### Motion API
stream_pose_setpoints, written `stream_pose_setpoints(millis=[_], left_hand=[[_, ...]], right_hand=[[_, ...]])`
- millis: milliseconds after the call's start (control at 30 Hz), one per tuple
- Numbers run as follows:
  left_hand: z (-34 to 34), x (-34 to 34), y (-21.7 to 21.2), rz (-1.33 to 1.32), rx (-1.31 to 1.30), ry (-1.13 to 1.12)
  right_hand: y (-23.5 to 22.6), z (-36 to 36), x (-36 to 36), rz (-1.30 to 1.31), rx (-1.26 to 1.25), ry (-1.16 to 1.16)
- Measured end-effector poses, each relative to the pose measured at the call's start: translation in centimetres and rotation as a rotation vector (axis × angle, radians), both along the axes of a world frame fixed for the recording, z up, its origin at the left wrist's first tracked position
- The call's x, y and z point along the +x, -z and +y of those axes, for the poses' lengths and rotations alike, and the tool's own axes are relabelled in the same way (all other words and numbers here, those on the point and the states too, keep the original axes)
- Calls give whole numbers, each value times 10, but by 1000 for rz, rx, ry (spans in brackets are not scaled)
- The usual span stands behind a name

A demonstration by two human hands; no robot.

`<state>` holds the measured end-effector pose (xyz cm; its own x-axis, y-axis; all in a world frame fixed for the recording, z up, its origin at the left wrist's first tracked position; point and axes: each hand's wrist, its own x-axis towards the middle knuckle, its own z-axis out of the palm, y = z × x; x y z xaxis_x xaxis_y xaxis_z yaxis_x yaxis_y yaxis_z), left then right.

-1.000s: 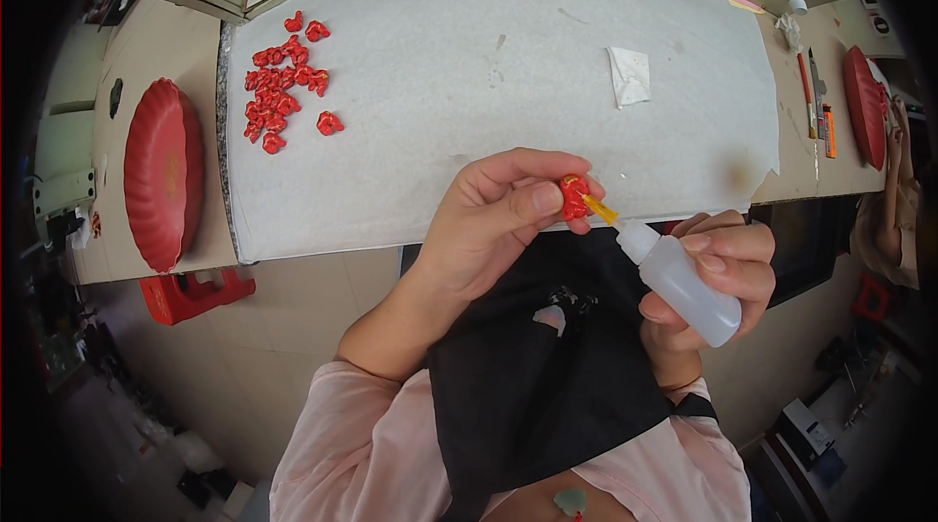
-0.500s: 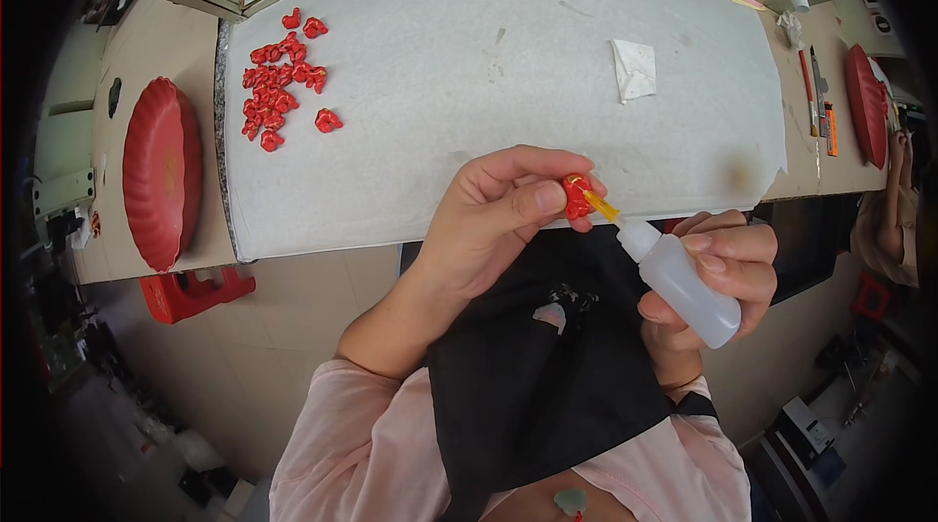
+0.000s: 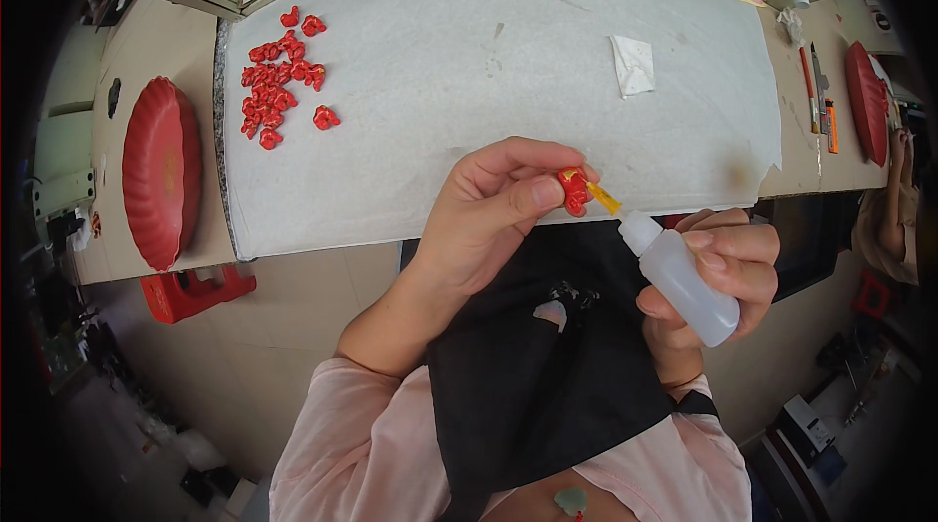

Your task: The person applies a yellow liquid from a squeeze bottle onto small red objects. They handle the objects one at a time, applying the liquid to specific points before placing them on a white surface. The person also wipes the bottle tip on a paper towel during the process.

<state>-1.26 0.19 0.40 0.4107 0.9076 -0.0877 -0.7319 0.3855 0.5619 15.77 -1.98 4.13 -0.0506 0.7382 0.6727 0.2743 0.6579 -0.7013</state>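
Between the thumb and fingers of my left hand (image 3: 493, 205) is a small red figurine (image 3: 574, 192) with yellow on its top, held over the front edge of the table. My right hand (image 3: 733, 263) is closed round a translucent white squeeze bottle (image 3: 687, 288), which tilts up to the left. Its yellow nozzle (image 3: 605, 198) points at the figurine, with the tip right beside it; whether they touch I cannot tell. Several similar red figurines (image 3: 269, 92) with light markings lie grouped at the left of the white paper sheet (image 3: 440, 63).
A folded white tissue (image 3: 634, 66) lies on the sheet. Red scalloped trays stand at the left (image 3: 162, 175) and far right (image 3: 865, 104). Near the right one lie a red brush (image 3: 808, 83) and an orange tube (image 3: 831, 126). A red stool (image 3: 195, 292) is below the table; another person (image 3: 891, 209) sits at right.
My left hand has turned the red figurine, so more yellow shows on its top. The nozzle tip has come slightly away from where it lay over the figurine.
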Motion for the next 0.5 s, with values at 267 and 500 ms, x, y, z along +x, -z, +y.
stream_pose_setpoints(millis=[267, 500], left_hand=[[1, 0, 3, -8, 32, -8], [1, 1, 3, -45, 12, 5]], right_hand=[[6, -4, 3, 35, 10, 25], [-5, -2, 0, 65, -41, -55]])
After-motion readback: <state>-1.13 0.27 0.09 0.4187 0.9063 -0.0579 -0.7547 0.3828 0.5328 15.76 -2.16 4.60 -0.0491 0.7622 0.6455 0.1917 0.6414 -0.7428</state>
